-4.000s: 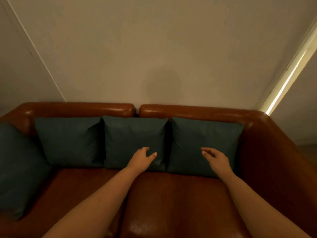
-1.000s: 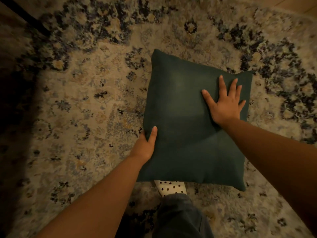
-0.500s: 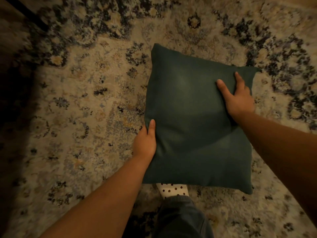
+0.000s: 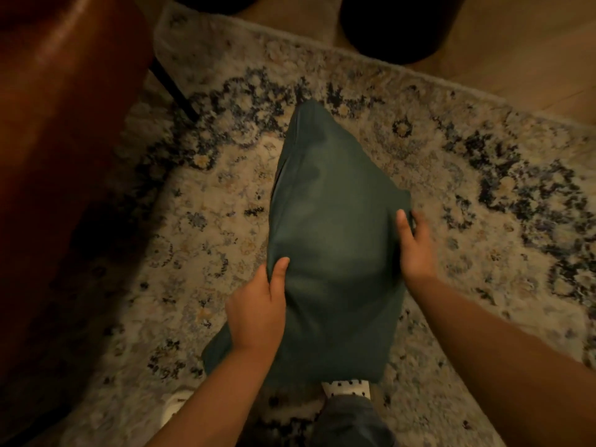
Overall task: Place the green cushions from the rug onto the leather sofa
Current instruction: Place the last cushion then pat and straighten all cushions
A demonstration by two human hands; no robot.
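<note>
A green cushion (image 4: 332,253) is held up over the rug (image 4: 467,175), just beside the leather sofa (image 4: 61,124). Its edges are pinched by the left hand (image 4: 258,308) and the right hand (image 4: 416,250). It looks soft, light and floppy, so it is best gripped at both sides.

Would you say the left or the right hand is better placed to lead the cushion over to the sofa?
Probably the left hand: it grips the green cushion on the side facing the leather sofa.
</note>
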